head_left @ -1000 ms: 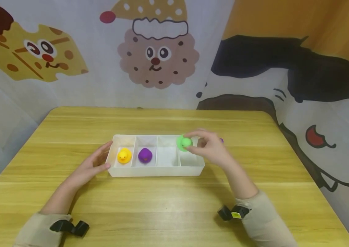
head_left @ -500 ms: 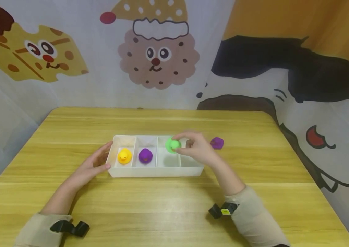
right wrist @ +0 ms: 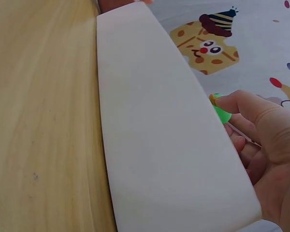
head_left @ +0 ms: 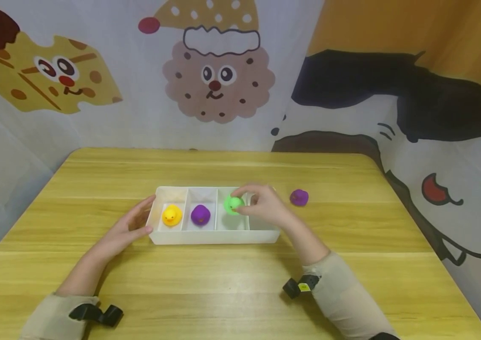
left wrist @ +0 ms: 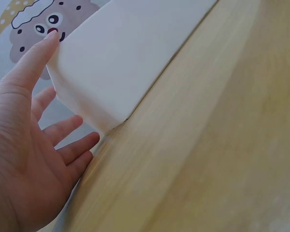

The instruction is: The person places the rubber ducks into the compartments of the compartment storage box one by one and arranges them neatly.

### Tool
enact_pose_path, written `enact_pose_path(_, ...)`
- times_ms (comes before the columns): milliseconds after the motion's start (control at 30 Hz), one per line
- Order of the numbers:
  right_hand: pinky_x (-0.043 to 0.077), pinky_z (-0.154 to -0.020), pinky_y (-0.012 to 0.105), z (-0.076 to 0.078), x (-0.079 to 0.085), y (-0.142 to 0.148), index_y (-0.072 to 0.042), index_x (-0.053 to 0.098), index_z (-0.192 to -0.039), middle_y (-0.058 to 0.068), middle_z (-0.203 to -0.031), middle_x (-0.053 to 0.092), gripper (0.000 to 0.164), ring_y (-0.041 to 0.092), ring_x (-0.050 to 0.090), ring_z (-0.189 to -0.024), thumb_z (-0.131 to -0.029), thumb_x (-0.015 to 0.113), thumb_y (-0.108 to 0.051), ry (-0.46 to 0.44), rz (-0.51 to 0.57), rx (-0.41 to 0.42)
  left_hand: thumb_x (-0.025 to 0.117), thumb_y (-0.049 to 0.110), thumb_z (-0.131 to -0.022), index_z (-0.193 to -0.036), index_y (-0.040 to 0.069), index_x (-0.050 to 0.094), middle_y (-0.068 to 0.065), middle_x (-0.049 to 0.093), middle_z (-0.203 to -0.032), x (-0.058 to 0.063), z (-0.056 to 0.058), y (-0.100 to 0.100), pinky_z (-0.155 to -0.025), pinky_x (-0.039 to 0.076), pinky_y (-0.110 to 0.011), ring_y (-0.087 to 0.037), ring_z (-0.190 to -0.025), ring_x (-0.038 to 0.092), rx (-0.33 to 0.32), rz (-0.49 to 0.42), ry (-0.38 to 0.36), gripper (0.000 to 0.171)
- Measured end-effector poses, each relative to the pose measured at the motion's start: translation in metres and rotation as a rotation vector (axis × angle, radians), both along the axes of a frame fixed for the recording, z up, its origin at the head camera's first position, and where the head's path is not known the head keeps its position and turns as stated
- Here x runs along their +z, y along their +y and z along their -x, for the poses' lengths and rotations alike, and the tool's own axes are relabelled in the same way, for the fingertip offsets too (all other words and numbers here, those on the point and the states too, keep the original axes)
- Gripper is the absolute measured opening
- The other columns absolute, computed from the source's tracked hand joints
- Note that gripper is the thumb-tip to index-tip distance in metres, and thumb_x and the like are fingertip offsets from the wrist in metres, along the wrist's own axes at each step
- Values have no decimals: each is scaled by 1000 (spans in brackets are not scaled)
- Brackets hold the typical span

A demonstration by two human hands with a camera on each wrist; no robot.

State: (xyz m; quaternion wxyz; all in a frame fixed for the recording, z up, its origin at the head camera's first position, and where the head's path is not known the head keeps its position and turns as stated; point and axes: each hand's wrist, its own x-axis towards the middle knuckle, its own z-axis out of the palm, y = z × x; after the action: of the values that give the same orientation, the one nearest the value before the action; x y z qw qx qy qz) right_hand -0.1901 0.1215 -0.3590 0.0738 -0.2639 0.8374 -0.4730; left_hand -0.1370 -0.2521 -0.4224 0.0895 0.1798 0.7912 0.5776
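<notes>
Below frame centre, the right grip (head_left: 267, 207) is pinching a green duck (head_left: 231, 206), likely light, soft and best held side-on, over the tray (head_left: 215, 237), which the spread left grip (head_left: 122, 233) is touching.

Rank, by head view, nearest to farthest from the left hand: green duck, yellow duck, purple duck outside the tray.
1. Yellow duck: leftmost compartment of the tray.
2. Green duck: farther right, in the right hand.
3. Purple duck: rightmost, on the table.
</notes>
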Motion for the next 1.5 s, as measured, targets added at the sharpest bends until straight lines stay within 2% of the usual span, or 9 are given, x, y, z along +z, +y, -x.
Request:
enact_pose_path(167, 48, -57, 28, 2, -3, -3, -14, 71, -108, -5, -102, 66, 29, 16, 55, -69, -79, 76, -10, 8, -71, -3, 54, 4, -96, -155, 15, 16, -25, 17, -154, 1, -1, 1, -99, 19, -72, -52, -134, 21, -1, -6, -8, 71)
enact_pose_path(400, 51, -61, 32, 4, -7, -6, -19, 71, -107, -8, -102, 65, 30, 16, 57, -71, -79, 77, -12, -16, -134, -12, 54, 5, -96, -155, 17, 16, -25, 18, -154, 0, -2, 1, -98, 19, -72, -52, -134, 21, 0, -3, -16, 71)
enact_pose_path(500, 51, -66, 32, 5, -8, -7, -19, 71, -107, -8, -102, 65, 30, 16, 58, -77, -78, 77, -12, -27, -146, -17, 54, 5, -96, -155, 18, 16, -25, 18, -154, 0, -2, 1, -98, 19, -72, -52, -134, 21, 0, -1, -16, 71)
enact_pose_path(800, 49, -76, 32, 9, -14, -9, -17, 70, -107, -8, -100, 65, 30, 14, 59, -89, -79, 78, -15, -2, -231, -2, 54, 6, -96, -155, 19, 17, -25, 17, -154, -1, -1, 0, -99, 20, -71, -51, -134, 22, 5, 8, -20, 71)
enact_pose_path(1100, 42, -95, 42, 12, -14, -12, -20, 71, -105, -13, -98, 66, 30, 14, 57, -104, -76, 79, -15, -21, -282, -9, 54, 5, -96, -155, 17, 16, -25, 18, -154, 0, -1, 1, -99, 20, -71, -52, -134, 23, -1, -2, -13, 71)
enact_pose_path(1500, 42, -96, 41, 14, -9, -16, -20, 72, -101, -11, -100, 67, 28, 15, 57, -104, -75, 81, -15, -15, -377, 13, 55, 6, -96, -155, 18, 16, -25, 17, -154, 2, 0, 1, -98, 22, -70, -52, -133, 23, 8, 16, -15, 72)
